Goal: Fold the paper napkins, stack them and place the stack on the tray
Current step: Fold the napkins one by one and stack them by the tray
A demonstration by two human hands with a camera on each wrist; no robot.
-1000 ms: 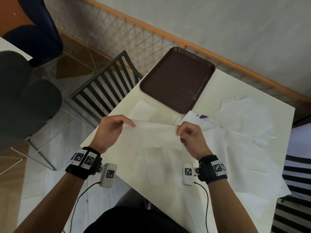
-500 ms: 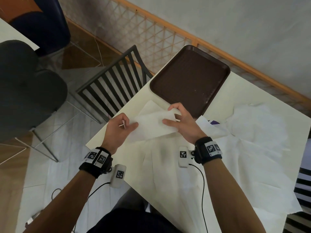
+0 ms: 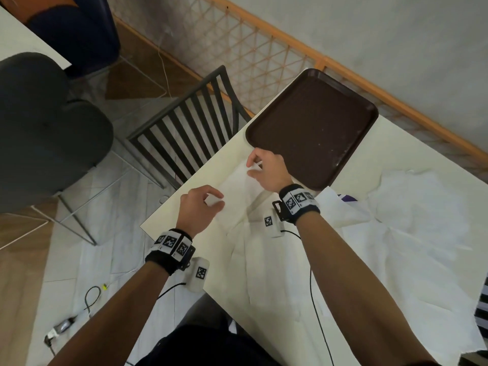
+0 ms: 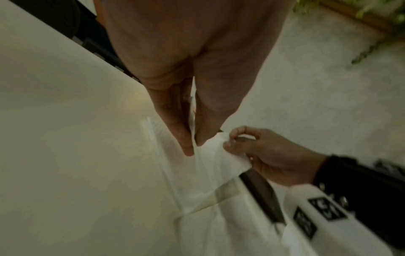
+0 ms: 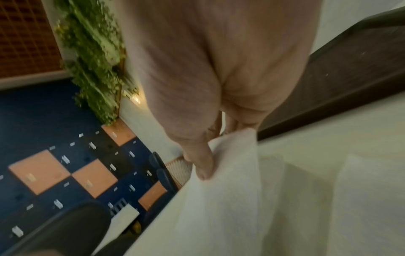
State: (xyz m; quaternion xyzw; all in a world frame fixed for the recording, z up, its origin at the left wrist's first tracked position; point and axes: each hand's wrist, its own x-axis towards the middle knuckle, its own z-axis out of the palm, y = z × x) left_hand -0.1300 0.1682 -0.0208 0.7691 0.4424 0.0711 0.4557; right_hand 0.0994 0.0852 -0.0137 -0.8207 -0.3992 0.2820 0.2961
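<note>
A folded white napkin [image 3: 237, 184] hangs low over the table's left corner, just before the brown tray [image 3: 311, 128]. My left hand [image 3: 219, 200] pinches its near corner between thumb and fingers [image 4: 186, 149]. My right hand [image 3: 252, 167] pinches the far corner beside the tray's front rim; its thumb [image 5: 203, 166] lies on the napkin [image 5: 230, 173]. In the left wrist view the edges of another folded napkin [image 4: 151, 128] show on the table under it. The tray [image 5: 328, 83] holds nothing.
Several unfolded napkins [image 3: 396, 228] cover the middle and right of the cream table [image 3: 211, 167]. A dark slatted chair [image 3: 190, 133] stands off the table's left edge. A wooden lattice rail [image 3: 264, 56] runs behind the tray.
Both hands carried the napkin from in front of me forward and left, folding it narrower, and lowered it beside the tray over the folded napkin lying there.
</note>
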